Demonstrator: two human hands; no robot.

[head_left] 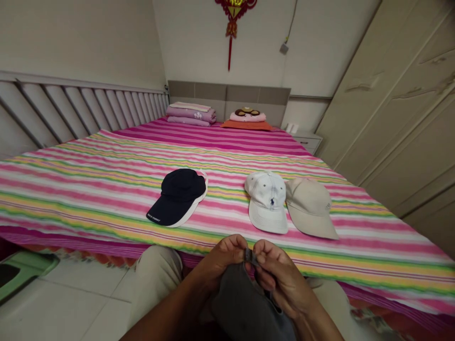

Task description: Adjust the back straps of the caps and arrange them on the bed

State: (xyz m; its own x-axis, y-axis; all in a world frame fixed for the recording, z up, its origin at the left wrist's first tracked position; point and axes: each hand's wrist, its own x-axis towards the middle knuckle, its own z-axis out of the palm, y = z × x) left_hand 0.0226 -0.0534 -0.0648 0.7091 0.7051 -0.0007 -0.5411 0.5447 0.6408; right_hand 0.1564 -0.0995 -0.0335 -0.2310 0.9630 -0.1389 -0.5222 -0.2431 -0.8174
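Note:
A dark grey cap [245, 303] hangs between my two hands, above my lap, with its back strap [250, 256] uppermost. My left hand [227, 255] pinches the strap from the left side. From the right, my right hand [279, 270] grips the strap, its fingers curled at the cap's rear opening. Part of the strap is covered by my fingertips. Ahead on the bed lie a navy cap [183, 187] with a white one under its edge, a white cap [268, 196] with a small dark emblem, and a beige cap [309, 203] touching the white one.
The striped bed [117, 184] spreads out before my knees. Folded purple bedding [190, 116] and a pink pillow on an orange piece [247, 124] rest by the headboard. A green stool [30, 270] stands at lower left; a wardrobe [398, 109] runs along the right.

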